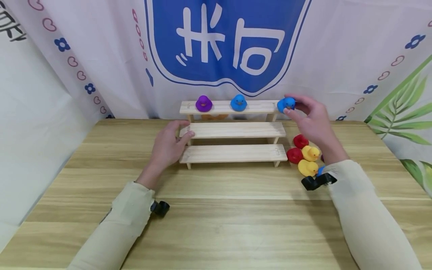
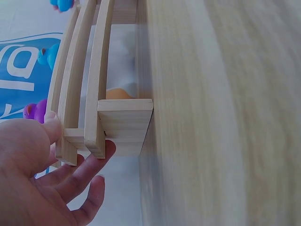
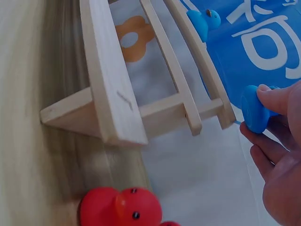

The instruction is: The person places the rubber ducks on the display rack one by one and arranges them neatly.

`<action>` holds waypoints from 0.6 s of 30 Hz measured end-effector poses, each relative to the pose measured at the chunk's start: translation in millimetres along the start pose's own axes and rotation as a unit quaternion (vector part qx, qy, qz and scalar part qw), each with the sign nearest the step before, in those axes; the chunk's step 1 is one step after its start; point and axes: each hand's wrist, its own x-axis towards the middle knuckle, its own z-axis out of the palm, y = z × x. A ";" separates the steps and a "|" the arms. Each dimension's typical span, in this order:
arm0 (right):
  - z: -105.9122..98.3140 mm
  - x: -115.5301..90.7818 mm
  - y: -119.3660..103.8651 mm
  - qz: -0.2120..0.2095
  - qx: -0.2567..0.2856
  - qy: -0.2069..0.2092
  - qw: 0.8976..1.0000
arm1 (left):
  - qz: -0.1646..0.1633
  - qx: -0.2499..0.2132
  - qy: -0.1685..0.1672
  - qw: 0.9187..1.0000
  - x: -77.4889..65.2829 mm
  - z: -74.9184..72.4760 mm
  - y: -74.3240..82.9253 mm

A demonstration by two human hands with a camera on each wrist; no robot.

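Note:
A three-step wooden stand (image 1: 233, 130) rests on the table. My left hand (image 1: 168, 145) holds its left end, the thumb at the middle board and the fingers around the board ends in the left wrist view. A blue rubber duck (image 1: 285, 104) is pinched between the thumb and fingers of my right hand (image 1: 312, 122), at the right end of the top board. The right wrist view shows this blue duck (image 3: 254, 109) just beyond the board's end. On the top board sit a purple duck (image 1: 204, 104) at the left and another blue duck (image 1: 239, 103) in the middle.
Right of the stand, beneath my right forearm, lie red ducks (image 1: 295, 155), yellow ducks (image 1: 308, 168) and a partly hidden blue duck (image 1: 320, 171). A white cloth (image 1: 114, 45) with a blue emblem hangs behind the stand. The wooden table (image 1: 216, 221) extends toward me.

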 end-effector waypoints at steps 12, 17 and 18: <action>20.3 22.6 -14.3 -0.018 0.026 -0.040 0.999 | 0.002 0.003 0.000 1.000 0.8 0.5 -1.2; 25.0 27.1 -16.8 -0.010 0.024 -0.055 0.998 | 0.000 0.001 -0.003 1.000 1.0 0.0 -0.5; 25.7 27.7 -17.4 -0.009 0.025 -0.057 0.998 | 0.000 -0.001 -0.003 1.000 1.0 -0.1 -0.3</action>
